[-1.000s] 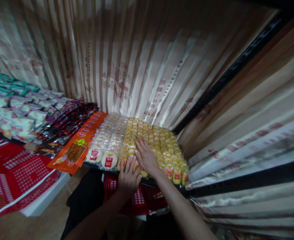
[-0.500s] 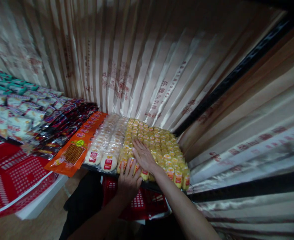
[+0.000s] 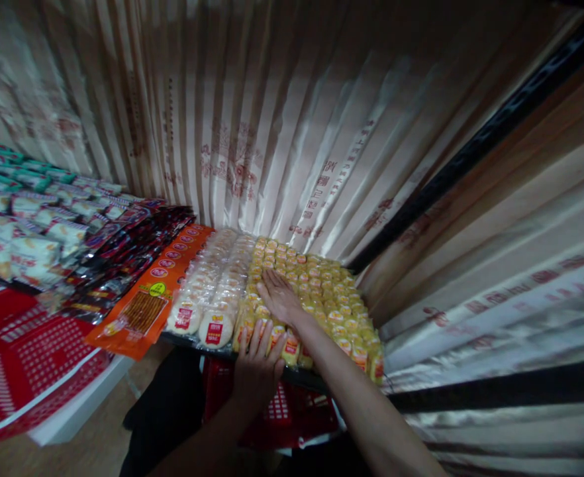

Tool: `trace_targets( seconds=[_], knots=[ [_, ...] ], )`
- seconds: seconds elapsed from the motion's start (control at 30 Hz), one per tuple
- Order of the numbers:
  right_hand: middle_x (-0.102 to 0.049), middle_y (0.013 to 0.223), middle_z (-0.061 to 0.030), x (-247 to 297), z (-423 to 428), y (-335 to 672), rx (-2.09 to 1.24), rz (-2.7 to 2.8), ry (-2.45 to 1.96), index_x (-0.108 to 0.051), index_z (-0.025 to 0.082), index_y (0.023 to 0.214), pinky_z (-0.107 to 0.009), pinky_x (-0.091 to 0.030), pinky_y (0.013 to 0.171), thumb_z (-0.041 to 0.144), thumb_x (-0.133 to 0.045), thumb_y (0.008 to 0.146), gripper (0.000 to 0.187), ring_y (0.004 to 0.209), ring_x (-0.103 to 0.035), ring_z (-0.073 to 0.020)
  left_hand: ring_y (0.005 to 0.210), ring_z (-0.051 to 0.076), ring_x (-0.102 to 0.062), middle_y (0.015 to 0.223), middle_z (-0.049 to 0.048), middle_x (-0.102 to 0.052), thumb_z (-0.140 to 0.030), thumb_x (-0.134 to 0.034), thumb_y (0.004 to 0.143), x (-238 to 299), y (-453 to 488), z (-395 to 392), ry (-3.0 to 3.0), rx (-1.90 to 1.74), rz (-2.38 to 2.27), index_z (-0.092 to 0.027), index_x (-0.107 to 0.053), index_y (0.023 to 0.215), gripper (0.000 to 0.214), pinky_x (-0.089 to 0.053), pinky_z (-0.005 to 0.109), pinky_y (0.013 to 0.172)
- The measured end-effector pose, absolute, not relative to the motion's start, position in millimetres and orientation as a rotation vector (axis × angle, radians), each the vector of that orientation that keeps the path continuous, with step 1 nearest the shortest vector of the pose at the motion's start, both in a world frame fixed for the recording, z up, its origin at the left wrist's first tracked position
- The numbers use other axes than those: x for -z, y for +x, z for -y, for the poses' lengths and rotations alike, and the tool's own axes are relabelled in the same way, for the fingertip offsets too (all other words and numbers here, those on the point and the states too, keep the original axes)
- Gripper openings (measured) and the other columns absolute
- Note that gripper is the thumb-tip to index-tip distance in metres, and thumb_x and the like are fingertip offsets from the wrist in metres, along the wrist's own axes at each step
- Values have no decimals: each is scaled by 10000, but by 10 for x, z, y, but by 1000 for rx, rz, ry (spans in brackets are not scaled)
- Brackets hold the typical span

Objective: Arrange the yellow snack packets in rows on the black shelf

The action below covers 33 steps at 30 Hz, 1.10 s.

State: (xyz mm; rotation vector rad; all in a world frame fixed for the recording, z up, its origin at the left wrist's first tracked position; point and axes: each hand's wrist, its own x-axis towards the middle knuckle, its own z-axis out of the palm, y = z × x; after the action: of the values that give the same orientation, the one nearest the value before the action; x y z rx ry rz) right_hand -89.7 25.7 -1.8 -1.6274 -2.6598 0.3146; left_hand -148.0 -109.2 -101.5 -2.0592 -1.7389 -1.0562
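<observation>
Rows of small yellow-wrapped snacks (image 3: 322,291) stand packed together on a dark shelf edge. My right hand (image 3: 281,298) lies flat across their tops, fingers outstretched toward the back. At the front edge of the same rows, my left hand (image 3: 259,358) rests with its fingers spread against the nearest packs. Just to the left are two rows of round white crackers (image 3: 216,326) in clear wrap with red labels. Beside them lies a flat orange snack packet (image 3: 143,308) with brown sticks pictured on it.
Dark shiny packets (image 3: 118,255), white snack packs (image 3: 36,255) and green packs (image 3: 24,172) fill the left side. A red patterned cloth (image 3: 28,358) hangs below. Pleated printed curtains (image 3: 272,132) rise behind, and a black bar (image 3: 471,139) slants at right.
My right hand has shifted slightly up and left over the yellow packs. My left hand stays at the front edge, a little lower in view. The view has tilted slightly.
</observation>
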Motion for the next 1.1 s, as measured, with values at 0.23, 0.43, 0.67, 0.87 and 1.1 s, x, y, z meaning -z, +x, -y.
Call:
trace_targets(
  seconds=[0.23, 0.43, 0.67, 0.87, 1.1],
  knots=[
    [-84, 1514, -90, 0, -642, -1001, -301, 2658, -1667, -139, 77, 1440, -367, -34, 1126, 532, -43, 913, 703, 1399, -33, -180, 1286, 235, -368, 1367, 19, -464, -414, -492, 846, 1034, -1469, 1101, -2058, 1062, 1756, -352, -502, 1254, 413, -134, 457, 1104],
    [-162, 1502, -105, 15, -700, -1034, -306, 2684, -1690, -209, 56, 1425, -365, -45, 1124, 524, -56, 914, 710, 1396, -83, -199, 1306, 241, -339, 1361, 39, -470, -357, -511, 845, 1065, -1478, 1099, -2021, 1136, 1678, -315, -492, 1271, 428, -163, 465, 1103],
    [-128, 1510, -89, -21, -681, -1014, -388, 2634, -1695, -183, 73, 1434, -362, -58, 1127, 527, -57, 914, 702, 1398, -63, -185, 1315, 232, -329, 1368, 38, -462, -366, -508, 844, 1021, -1476, 1102, -2031, 1158, 1706, -318, -513, 1251, 409, -158, 451, 1105],
    [-149, 1503, -108, -120, -386, -746, -225, 2430, -1620, -221, 58, 1423, -378, -106, 1134, 495, -89, 926, 675, 1397, -71, -193, 1303, 242, -347, 1377, 30, -451, -402, -500, 839, 1010, -1489, 1097, -2069, 1086, 1747, -332, -521, 1242, 409, -143, 461, 1102],
    [-241, 1481, -106, 216, 504, -351, 10, 2258, -1394, -238, 139, 1426, -458, -209, 1110, 396, -216, 945, 546, 1382, -167, -204, 1292, 268, -366, 1359, 65, -471, -382, -494, 834, 1024, -1479, 1105, -2086, 1103, 1736, -267, -582, 1182, 377, -166, 496, 1094]
  ],
)
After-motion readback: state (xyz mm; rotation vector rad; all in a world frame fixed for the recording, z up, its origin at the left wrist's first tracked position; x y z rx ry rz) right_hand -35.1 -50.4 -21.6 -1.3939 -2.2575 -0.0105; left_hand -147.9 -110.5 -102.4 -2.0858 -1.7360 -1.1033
